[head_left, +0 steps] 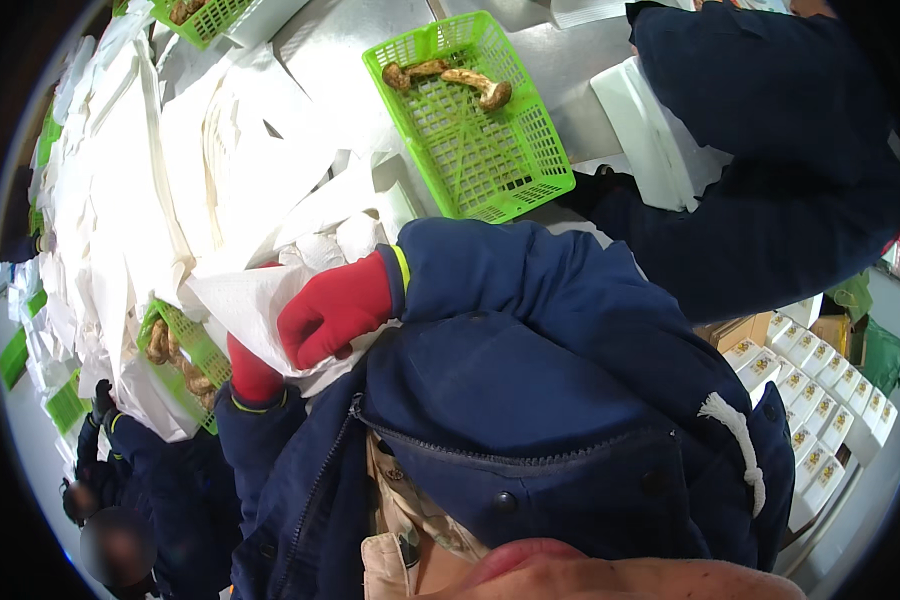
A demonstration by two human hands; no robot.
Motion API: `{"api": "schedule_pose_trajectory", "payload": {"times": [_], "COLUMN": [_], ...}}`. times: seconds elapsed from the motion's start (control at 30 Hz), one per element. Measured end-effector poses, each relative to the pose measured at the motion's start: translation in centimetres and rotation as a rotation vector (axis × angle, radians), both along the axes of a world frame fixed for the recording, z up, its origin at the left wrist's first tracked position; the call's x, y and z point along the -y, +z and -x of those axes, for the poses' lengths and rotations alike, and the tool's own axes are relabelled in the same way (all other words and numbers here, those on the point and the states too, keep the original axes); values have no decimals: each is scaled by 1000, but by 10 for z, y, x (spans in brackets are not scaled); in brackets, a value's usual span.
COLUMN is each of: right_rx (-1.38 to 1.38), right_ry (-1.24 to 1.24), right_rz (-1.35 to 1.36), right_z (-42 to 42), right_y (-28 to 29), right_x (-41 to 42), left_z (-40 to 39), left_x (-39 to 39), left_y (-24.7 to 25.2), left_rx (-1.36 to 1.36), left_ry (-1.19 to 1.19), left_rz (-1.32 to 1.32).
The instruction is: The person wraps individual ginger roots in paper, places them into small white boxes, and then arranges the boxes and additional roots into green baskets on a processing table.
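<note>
My right hand (337, 307), in a red glove, pinches a white paper sheet (244, 296) with bent fingers. My left hand (253, 371), gloved in red too, holds the same sheet from behind; most of it is hidden, with a bit of red showing past the far edge. Whether anything lies inside the paper cannot be seen. Just beyond my hands, several white paper-wrapped bundles (320, 251) sit side by side in a white box (396, 199). A green plastic basket (457, 161) ahead holds brown-capped mushrooms (487, 90) at its far end.
Stacked white paper sheets (187, 142) cover the metal table (562, 90) on the left. Another green basket (202, 341) with mushrooms stands beside my left hand. A co-worker's dark sleeve (757, 225) reaches in near a white foam box (637, 135). White printed boxes (817, 405) are stacked at right.
</note>
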State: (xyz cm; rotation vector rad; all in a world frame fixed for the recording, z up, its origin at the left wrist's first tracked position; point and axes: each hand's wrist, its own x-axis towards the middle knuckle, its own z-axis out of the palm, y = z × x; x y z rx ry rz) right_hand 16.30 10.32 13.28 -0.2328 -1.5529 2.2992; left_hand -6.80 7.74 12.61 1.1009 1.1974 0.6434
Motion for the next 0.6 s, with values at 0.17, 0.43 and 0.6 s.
{"api": "schedule_pose_trajectory", "payload": {"times": [0.17,0.43,0.6], "right_rx": [40,1219,1442], "right_ry": [-165,-1104,-884], "right_rz": [87,-574,-899], "right_z": [-28,-214,-234], "right_y": [-15,-143,-140], "right_x": [-15,-106,-118], "left_z": [62,101,67], "left_x": [4,37,65], "left_y": [-55,-24,-14], "left_rx": [340,-780,127], "left_ry": [334,466,484], "left_rz": [288,-258,244]}}
